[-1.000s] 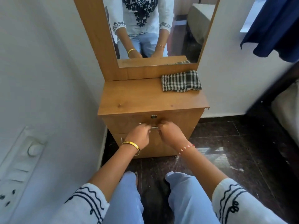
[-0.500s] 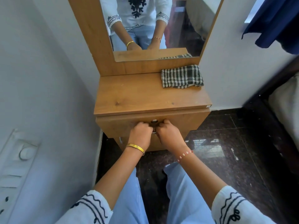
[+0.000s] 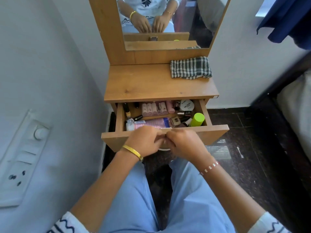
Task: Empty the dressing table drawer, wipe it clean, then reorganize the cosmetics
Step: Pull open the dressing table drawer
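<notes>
So the drawer (image 3: 215, 133) is pulled out from under the dressing table (image 3: 151, 84) top and it's packed with cosmetics. Both hands sit at the middle of the drawer front, at about 6 o'clock from the stuff inside. The left hand (image 3: 144, 142) and right hand (image 3: 185, 143) have their fingers curled in toward each other, right where the handle would be, but the knuckles hide it, so I can't tell what exactly they're gripping.

Inside: a lime green cap (image 3: 198, 119) at roughly 4 o'clock in the drawer, a round nail polish remover tub (image 3: 187, 105) at about 2 o'clock, a clear case of pink bottles (image 3: 154, 108) along the back at 12, and a pink tube (image 3: 149, 123) lying flat along the front edge at 7 o'clock, just beyond the left fingers. Small dark lipsticks are scattered between them.

A folded checked cloth (image 3: 191, 68) rests on the tabletop at its 1 o'clock corner, right under the mirror (image 3: 193, 22).
</notes>
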A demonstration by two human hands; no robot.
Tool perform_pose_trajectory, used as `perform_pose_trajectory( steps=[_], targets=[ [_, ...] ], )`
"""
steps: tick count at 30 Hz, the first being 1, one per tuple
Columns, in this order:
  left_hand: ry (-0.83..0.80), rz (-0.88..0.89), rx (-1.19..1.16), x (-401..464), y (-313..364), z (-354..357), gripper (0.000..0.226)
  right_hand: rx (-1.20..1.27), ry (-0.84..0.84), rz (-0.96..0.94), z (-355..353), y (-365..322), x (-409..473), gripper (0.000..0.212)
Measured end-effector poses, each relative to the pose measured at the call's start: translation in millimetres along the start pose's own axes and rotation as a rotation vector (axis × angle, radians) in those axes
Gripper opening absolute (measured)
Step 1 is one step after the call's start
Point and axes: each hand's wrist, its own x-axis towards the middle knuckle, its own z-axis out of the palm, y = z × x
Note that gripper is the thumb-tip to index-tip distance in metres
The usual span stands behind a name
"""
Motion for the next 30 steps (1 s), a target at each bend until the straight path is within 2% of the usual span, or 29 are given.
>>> perform_pose_trajectory(
  steps=[2,4,9,12,18,30],
  targets=[
    [0.177,0.014,-0.035,-5,-2,-13,0.018,0.076,0.103,0.022,-17,-5,3,0.025],
    [0.263,-0.028,-0.058,-3,-5,-17,0.019,0.151,0.089,0.093,-29,-6,11,0.019],
    [0.073,-0.164,-0.035,1,-16,-3,0.028,0.205,-0.190,0.222,-26,-3,19,0.020],
    [0.027,-0.184,-0.071,-3,-19,-3,0.029,0.273,-0.219,0.263,-27,0,19,0.020],
    [-0.162,-0.171,-0.117,-14,-17,-12,0.029,0.361,-0.370,0.281,-33,1,14,0.021],
    [-0.233,-0.192,-0.182,-10,-20,-16,0.029,0.382,-0.497,0.264,-35,6,24,0.023]
  ],
)
